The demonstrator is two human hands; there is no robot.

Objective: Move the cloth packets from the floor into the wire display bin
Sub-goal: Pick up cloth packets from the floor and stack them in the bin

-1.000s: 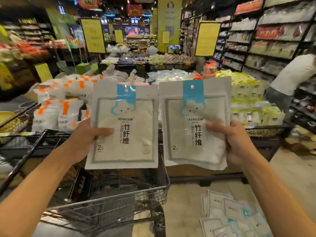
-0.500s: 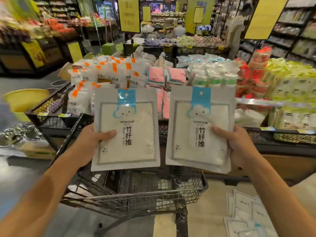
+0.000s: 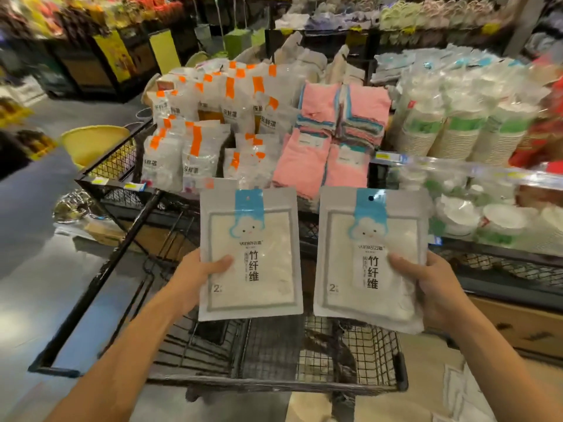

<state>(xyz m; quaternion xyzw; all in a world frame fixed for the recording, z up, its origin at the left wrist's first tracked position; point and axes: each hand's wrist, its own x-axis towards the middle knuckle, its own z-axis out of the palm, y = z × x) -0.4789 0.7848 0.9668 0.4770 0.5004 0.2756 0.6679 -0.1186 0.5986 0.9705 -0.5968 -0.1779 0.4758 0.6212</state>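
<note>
**Two cloth packets held above cart, short of display bin**

Head view: The left hand (image 3: 195, 277) grips one cloth packet (image 3: 249, 254) by its left edge, thumb across the front. The right hand (image 3: 432, 287) grips a second cloth packet (image 3: 370, 260) by its right edge, thumb likewise on the face. Both packets are upright, side by side and apart, above a wire shopping cart (image 3: 350, 354). Behind them stands the wire display bin (image 3: 122, 190), stocked with orange-labelled bags (image 3: 195, 153) and pink cloths (image 3: 323, 147). More packets (image 3: 460, 388) lie on the floor at lower right.
</note>
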